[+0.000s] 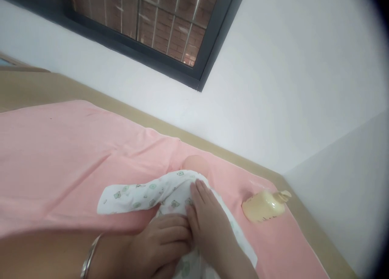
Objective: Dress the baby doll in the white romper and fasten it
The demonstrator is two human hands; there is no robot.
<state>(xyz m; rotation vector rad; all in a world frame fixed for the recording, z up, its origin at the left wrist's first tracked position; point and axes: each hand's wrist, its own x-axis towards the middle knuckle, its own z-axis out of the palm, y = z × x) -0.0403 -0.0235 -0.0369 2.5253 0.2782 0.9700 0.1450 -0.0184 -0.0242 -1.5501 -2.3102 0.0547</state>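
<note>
A white long-sleeved baby shirt (133, 198) with small animal prints and green spots is spread on the pink cloth, one sleeve reaching left. Just past its collar shows a rounded, skin-toned shape (196, 162), like a doll's head, mostly covered. My left hand (162, 243), with a silver bangle at the wrist, has its fingers curled on the shirt's front and appears to pinch the fabric. My right hand (209, 218) lies on the upper chest of the shirt, fingers stretched out flat, its thumb side against the left fingertips. Fabric under both hands is hidden.
A pale yellow pump bottle (264, 206) is on the pink cloth (67, 149) to the right. The cloth covers a tan surface (243, 159) that meets a white wall (273, 76). A dark-framed window (200, 74) with bars is above.
</note>
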